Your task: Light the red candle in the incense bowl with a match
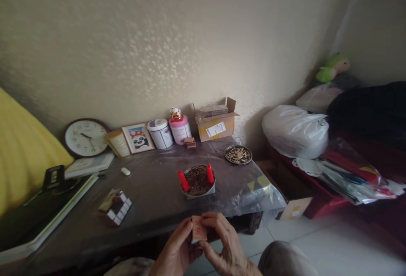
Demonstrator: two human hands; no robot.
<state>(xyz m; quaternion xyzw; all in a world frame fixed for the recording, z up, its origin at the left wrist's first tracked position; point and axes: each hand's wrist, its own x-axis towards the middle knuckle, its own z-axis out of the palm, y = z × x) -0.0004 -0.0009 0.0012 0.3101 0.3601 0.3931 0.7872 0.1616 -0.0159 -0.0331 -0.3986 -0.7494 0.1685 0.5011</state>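
Between my two hands, just off the table's front edge, is a small matchbox (198, 229) with red characters on its pinkish face. My left hand (179, 242) pinches its left side, thumb along the edge. The fingers of my right hand (223, 242) close on its right side and lower corner. Beyond them on the table stands a round pot (199, 191) of dark grains. Two red candles, a left one (183, 181) and a right one (209, 174), stick up from it, the left one tilted. A round dish (238, 155) at the right holds many matchsticks.
Along the wall stand a clock (86, 137), a framed panda picture (138, 138), a white tub (160, 133), a pink tub (180, 130) and a cardboard box (216, 126). Small white boxes (119, 211) lie at the left, near a black case (47, 208). Bags (294, 131) lie at the right.
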